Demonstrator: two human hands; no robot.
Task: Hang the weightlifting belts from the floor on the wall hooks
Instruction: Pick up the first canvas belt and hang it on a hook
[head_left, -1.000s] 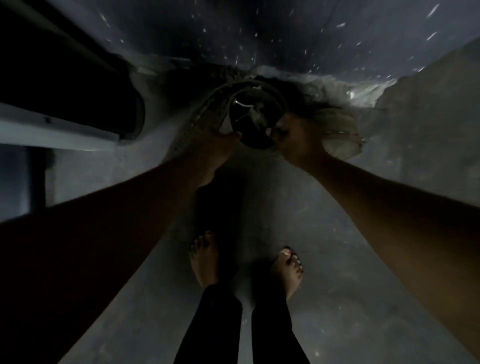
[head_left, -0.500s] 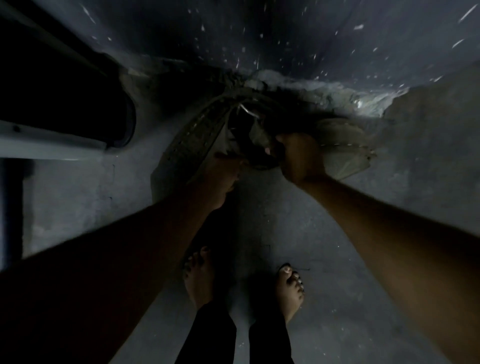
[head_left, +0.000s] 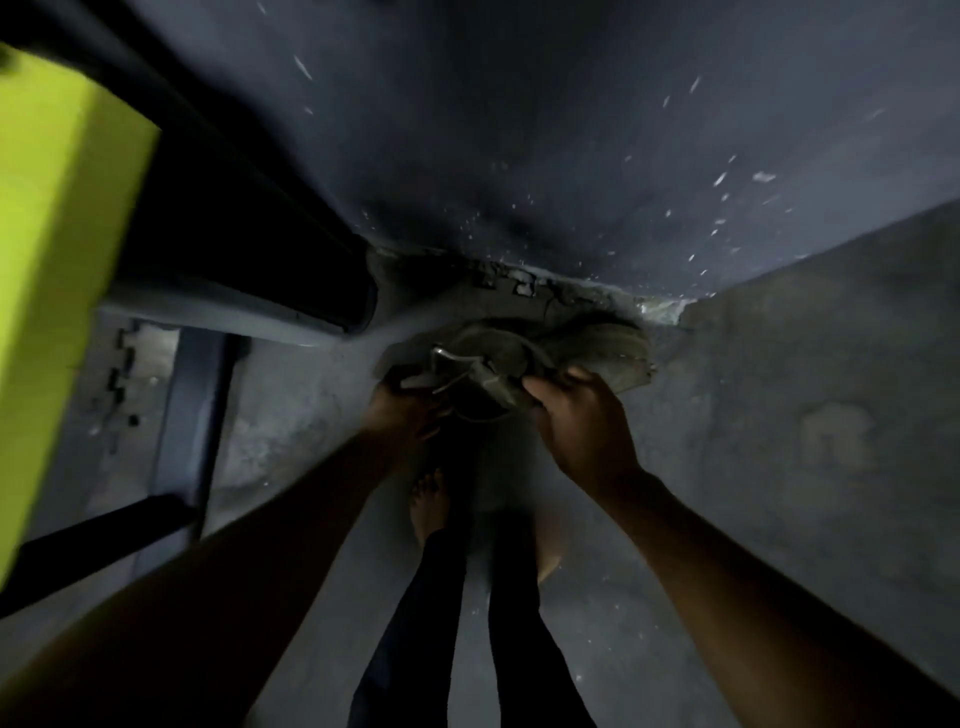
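A worn olive-grey weightlifting belt (head_left: 493, 364) with a metal buckle (head_left: 447, 358) is bunched up between both hands, above the floor near the foot of the dark wall. My left hand (head_left: 402, 410) grips its buckle end. My right hand (head_left: 576, 421) grips the other part of it. More belt material (head_left: 613, 348) spreads to the right behind my right hand; whether it is a second belt lying on the floor I cannot tell. No wall hooks are in view.
A dark speckled wall (head_left: 571, 130) meets the grey concrete floor (head_left: 805, 415) just beyond the belt. A black bench-like piece of equipment (head_left: 234, 249) and a bright yellow-green block (head_left: 57, 260) fill the left side. My bare feet (head_left: 428, 499) stand below the hands.
The belt has been gathered into a tighter bundle and lifted off the floor with both hands. The view has swung up and back, bringing the yellow-green block into sight on the left.
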